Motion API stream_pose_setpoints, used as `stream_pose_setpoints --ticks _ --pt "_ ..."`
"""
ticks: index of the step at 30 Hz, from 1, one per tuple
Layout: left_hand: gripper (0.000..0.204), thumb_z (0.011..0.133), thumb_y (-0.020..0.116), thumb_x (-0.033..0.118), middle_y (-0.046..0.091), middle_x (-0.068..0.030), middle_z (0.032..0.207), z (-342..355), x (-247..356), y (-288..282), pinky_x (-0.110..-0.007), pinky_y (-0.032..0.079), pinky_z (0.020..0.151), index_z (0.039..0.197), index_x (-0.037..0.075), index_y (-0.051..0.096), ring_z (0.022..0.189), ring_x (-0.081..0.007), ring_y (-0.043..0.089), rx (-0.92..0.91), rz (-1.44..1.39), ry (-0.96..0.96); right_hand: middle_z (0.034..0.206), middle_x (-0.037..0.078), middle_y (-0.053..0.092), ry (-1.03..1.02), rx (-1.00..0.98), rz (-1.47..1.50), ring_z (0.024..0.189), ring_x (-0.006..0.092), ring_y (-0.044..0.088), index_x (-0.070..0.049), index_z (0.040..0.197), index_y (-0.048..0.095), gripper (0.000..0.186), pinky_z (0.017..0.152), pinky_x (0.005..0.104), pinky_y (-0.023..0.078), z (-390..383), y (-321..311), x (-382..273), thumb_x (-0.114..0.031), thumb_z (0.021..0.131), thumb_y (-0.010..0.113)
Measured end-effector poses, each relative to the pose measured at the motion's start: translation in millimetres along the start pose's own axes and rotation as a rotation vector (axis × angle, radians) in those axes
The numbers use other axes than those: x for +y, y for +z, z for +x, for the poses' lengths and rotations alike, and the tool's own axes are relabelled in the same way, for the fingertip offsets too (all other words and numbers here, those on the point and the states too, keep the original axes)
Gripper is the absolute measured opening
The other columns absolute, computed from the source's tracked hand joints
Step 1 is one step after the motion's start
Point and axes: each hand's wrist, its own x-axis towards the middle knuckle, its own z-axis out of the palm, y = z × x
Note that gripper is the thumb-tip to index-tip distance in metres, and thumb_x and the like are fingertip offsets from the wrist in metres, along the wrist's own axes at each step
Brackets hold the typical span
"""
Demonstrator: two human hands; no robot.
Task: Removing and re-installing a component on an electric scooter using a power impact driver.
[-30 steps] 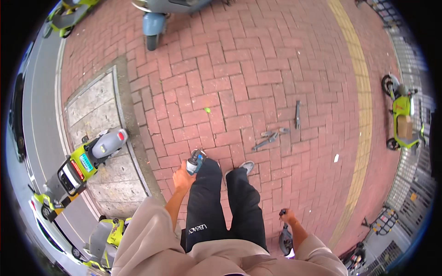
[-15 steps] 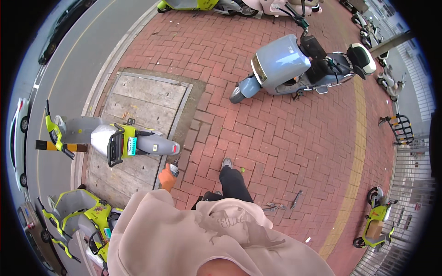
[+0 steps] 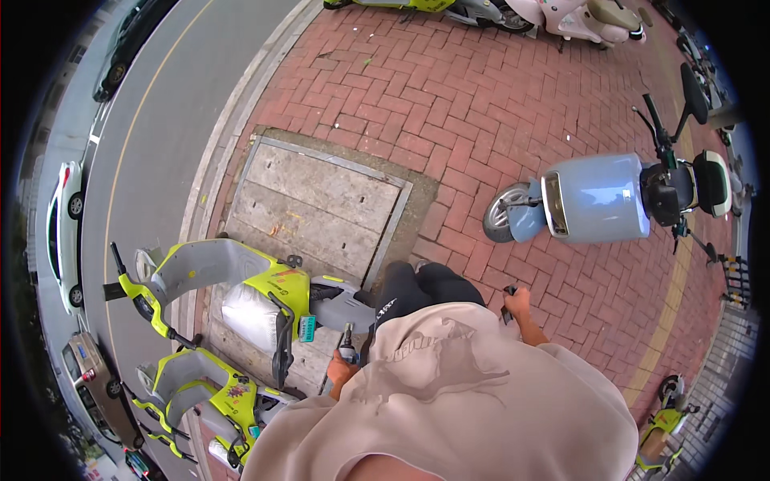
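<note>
My left hand (image 3: 340, 370) is closed around a small dark tool with a grey, narrow tip (image 3: 347, 346), whose kind I cannot make out. It is low beside the tail of a yellow-green scooter (image 3: 277, 290) with a silver seat cover and a blue-green plate. My right hand (image 3: 520, 304), out to the right of my legs above the red paving, is closed on a small dark object (image 3: 507, 311). The fingers hide most of that object. Just ahead on the right stands a light-blue scooter (image 3: 597, 199) with its front wheel toward me.
A metal-framed concrete cover (image 3: 317, 192) is set in the brick paving (image 3: 401, 88). More yellow-green scooters (image 3: 216, 385) stand at the lower left. Beyond the kerb (image 3: 233, 112) runs a road with cars. A pink scooter (image 3: 561, 18) is at the far side.
I have moved forward and turned; the blue scooter now lies further right and lower in view. My right hand has come into view holding a dark object. The tools on the ground have left view.
</note>
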Motion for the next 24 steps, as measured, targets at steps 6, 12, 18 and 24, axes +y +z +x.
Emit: stream_pose_setpoints --ticks 6,12,18,24 --pt "0.065 0.068 0.077 0.047 0.068 -0.0267 0.100 149.8 90.7 -91.3 -0.055 0.052 0.079 0.113 0.011 0.048 0.096 -0.0444 0.066 -0.042 -0.102 -0.104 0.070 0.011 0.068 -0.265 0.187 0.137 0.066 0.0172 0.067 -0.004 0.089 0.071 0.012 0.060 0.0325 0.051 207.5 -14.8 -174.5 -0.003 0.078 0.068" --pt "0.064 0.060 0.082 0.034 0.070 -0.0224 0.090 342.6 276.3 -284.8 -0.051 0.054 0.076 0.110 0.009 0.051 0.087 -0.0416 0.068 0.134 -0.069 0.039 0.075 0.009 0.071 0.227 0.021 0.214 0.069 0.0147 0.065 -0.004 0.090 0.072 0.011 0.064 0.0302 0.050 304.9 28.5 -255.4 -0.003 0.080 0.068" --pt "0.060 0.066 0.079 0.021 0.068 -0.0188 0.092 493.0 479.0 -472.5 -0.052 0.053 0.072 0.115 0.011 0.045 0.083 -0.0420 0.067 0.391 0.255 0.435 0.081 0.013 0.072 0.473 -0.199 0.219 0.075 0.0234 0.070 -0.007 0.093 0.073 0.015 0.070 0.0344 0.054 324.2 61.6 -294.0 -0.011 0.080 0.070" --pt "0.058 0.068 0.076 0.023 0.068 -0.0176 0.089 621.3 716.3 -581.6 -0.051 0.054 0.071 0.117 0.013 0.047 0.083 -0.0401 0.068 0.430 0.604 0.628 0.074 0.010 0.069 0.541 -0.080 0.313 0.069 0.0183 0.067 -0.007 0.094 0.072 0.014 0.066 0.0327 0.053 390.9 159.3 -259.2 -0.010 0.081 0.069"
